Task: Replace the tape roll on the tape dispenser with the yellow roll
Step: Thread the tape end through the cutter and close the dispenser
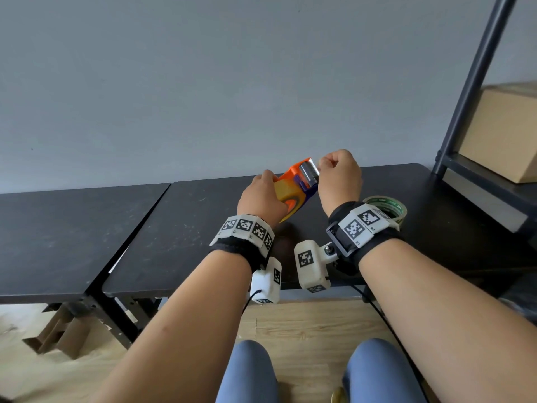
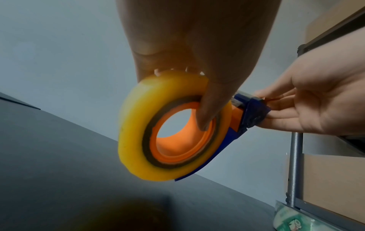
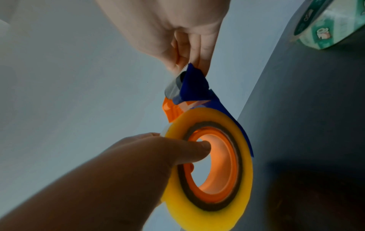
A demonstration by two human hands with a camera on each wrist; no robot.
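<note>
The yellow tape roll (image 2: 134, 125) sits on the orange hub (image 2: 177, 140) of the orange and blue tape dispenser (image 1: 299, 181), held in the air over the black table (image 1: 180, 228). My left hand (image 1: 270, 187) grips the roll, thumb (image 2: 207, 112) hooked into the hub and fingers over the roll's outer edge. My right hand (image 1: 322, 165) pinches the tip of the dispenser's blue head (image 3: 195, 84), just past the metal roller (image 1: 309, 171). Whether a tape end lies between those fingers (image 3: 193, 51) I cannot tell.
A green-printed tape roll (image 1: 386, 207) lies flat on the table just right of my right wrist. A dark metal shelf frame (image 1: 470, 91) with a cardboard box (image 1: 502, 135) stands at the right. A second black table (image 1: 58, 228) adjoins on the left.
</note>
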